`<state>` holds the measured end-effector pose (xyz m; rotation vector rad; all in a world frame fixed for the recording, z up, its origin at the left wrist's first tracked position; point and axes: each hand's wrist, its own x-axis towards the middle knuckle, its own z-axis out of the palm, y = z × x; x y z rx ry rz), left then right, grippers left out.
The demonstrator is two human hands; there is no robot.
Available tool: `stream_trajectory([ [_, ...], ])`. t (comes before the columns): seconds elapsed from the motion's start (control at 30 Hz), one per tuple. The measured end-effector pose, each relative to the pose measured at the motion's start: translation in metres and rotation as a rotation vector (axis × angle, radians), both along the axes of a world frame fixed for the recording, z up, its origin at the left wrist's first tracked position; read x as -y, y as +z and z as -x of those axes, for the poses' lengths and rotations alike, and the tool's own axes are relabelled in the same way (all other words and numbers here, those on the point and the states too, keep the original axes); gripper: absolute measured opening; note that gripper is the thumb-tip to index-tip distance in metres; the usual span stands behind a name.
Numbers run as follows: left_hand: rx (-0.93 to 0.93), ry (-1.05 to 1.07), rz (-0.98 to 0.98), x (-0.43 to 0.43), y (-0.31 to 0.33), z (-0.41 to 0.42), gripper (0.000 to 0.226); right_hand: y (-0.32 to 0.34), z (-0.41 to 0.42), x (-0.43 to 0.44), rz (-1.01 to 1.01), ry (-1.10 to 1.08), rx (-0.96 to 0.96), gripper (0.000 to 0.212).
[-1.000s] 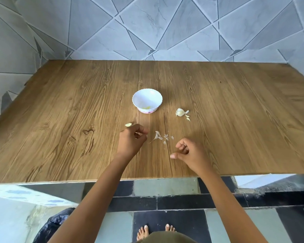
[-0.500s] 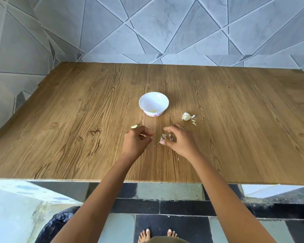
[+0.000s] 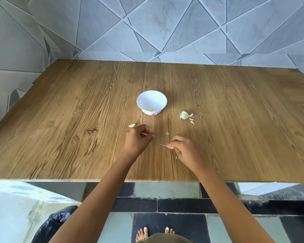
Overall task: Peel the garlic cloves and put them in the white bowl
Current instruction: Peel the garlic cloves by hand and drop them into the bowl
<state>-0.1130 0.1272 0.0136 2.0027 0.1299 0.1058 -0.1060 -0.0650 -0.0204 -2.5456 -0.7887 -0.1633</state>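
A white bowl stands mid-table with a peeled yellowish clove inside. To its right lies a garlic piece in its skin with small peel flakes beside it. A small pale clove lies just left of my left hand, which is curled and pinches something thin at its fingertips. My right hand is curled and pinches garlic peel scraps, with a thin stem sticking out to the left. One tiny peel bit lies between my hands.
The wooden table runs to a tiled wall at the back and left. Its front edge is just below my forearms. A dark bag sits on the floor at lower left, by my bare feet.
My right hand went onto the peel scraps between the hands, gathered them and drew back toward me with them. The left hand stayed put. The camera view tilted up a little.
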Motion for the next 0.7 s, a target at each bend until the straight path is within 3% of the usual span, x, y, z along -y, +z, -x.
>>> stream_trajectory([
  [0.1, -0.107, 0.017, 0.246, 0.007, 0.004, 0.002, 0.018, -0.003, 0.000, -0.005, -0.054, -0.092, 0.036, 0.024],
  [0.23, -0.282, 0.099, 0.735, 0.020, 0.011, 0.006, 0.011, 0.012, -0.001, -0.013, -0.448, -0.283, -0.131, 0.015],
  [0.33, -0.488, 0.201, 1.070, 0.030, 0.012, 0.001, 0.022, 0.031, 0.000, -0.024, -0.587, -0.247, -0.183, 0.015],
  [0.43, -0.620, 0.272, 1.274, 0.038, 0.015, -0.005, 0.026, 0.041, 0.002, -0.041, -0.497, -0.153, -0.064, 0.019],
  [0.53, -0.659, 0.282, 1.393, 0.040, 0.016, -0.008, 0.027, 0.041, 0.005, -0.050, -0.272, -0.073, 0.052, 0.028],
  [0.63, -0.660, 0.278, 1.416, 0.035, 0.020, -0.007, 0.031, 0.040, 0.005, -0.053, -0.075, -0.035, 0.071, 0.036],
  [0.7, -0.648, 0.270, 1.391, 0.033, 0.021, -0.007, 0.035, 0.039, 0.003, -0.054, -0.059, -0.060, 0.111, 0.031],
])
